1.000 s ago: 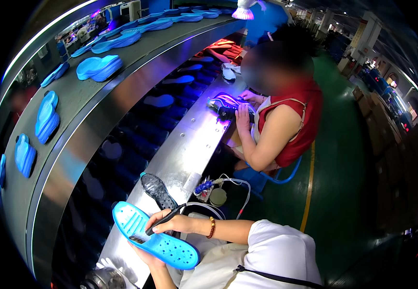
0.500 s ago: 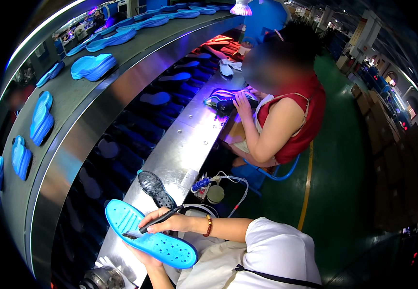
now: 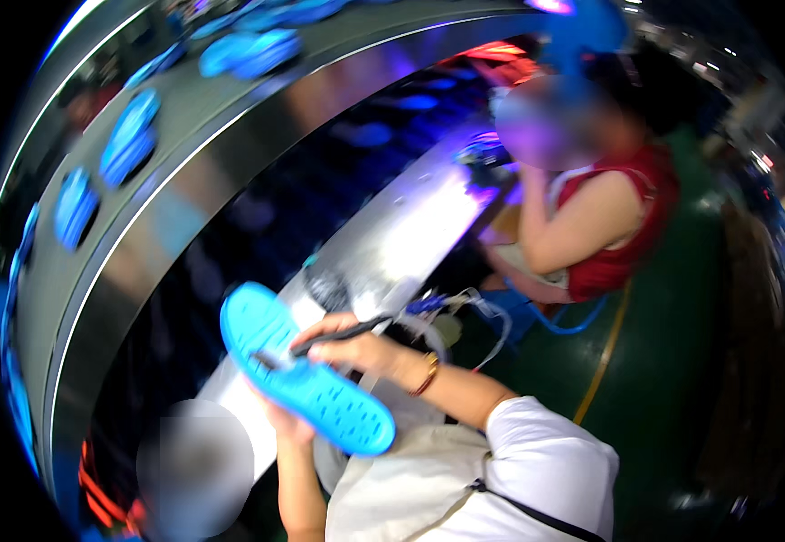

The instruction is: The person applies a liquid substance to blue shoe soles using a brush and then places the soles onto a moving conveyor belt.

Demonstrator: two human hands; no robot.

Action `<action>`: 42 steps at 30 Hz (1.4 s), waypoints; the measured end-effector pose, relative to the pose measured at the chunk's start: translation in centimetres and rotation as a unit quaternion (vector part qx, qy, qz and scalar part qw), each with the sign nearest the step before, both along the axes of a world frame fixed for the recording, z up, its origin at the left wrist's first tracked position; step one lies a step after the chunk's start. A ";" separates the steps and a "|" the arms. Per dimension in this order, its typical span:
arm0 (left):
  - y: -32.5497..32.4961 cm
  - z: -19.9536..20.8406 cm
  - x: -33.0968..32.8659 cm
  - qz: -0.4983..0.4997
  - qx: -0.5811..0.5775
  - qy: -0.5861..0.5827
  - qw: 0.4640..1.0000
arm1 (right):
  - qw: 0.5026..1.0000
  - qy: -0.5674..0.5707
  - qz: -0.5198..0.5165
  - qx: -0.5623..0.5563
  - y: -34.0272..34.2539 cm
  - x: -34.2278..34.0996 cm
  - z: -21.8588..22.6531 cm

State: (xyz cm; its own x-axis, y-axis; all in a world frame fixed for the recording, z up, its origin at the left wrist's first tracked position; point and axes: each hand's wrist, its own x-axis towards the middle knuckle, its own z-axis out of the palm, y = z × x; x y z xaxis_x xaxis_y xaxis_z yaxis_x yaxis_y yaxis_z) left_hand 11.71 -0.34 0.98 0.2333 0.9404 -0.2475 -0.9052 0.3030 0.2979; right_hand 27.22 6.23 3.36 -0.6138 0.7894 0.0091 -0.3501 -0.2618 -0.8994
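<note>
The bench (image 3: pixel 401 242) has a conveyor (image 3: pixel 180 117) left of it, a co-worker (image 3: pixel 582 215) right, and the held sole (image 3: pixel 314 387) at its near part.

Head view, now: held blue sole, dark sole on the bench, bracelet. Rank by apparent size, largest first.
1. Blue sole
2. Dark sole, blurred
3. Bracelet
Blue sole looks nearer than the dark one, so its lead may be exaggerated.

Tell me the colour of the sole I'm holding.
Bright blue; the sole shows best in the head view.
</note>
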 end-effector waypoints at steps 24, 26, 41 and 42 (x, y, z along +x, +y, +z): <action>0.7 -1.8 -0.4 0.109 -0.020 0.164 0.980 | 0.859 -0.180 -0.156 0.454 -1.3 -5.3 1.4; 0.9 -2.2 -2.6 0.097 0.078 0.115 0.986 | 0.869 -0.164 -0.092 0.457 -3.0 -4.6 0.0; -0.5 1.7 -2.1 0.052 0.072 -0.042 0.995 | 0.892 -0.077 0.008 0.446 0.5 -3.9 4.6; -0.5 1.9 -2.3 0.052 0.073 -0.040 0.995 | 0.878 -0.070 0.060 0.470 -0.2 -3.5 5.0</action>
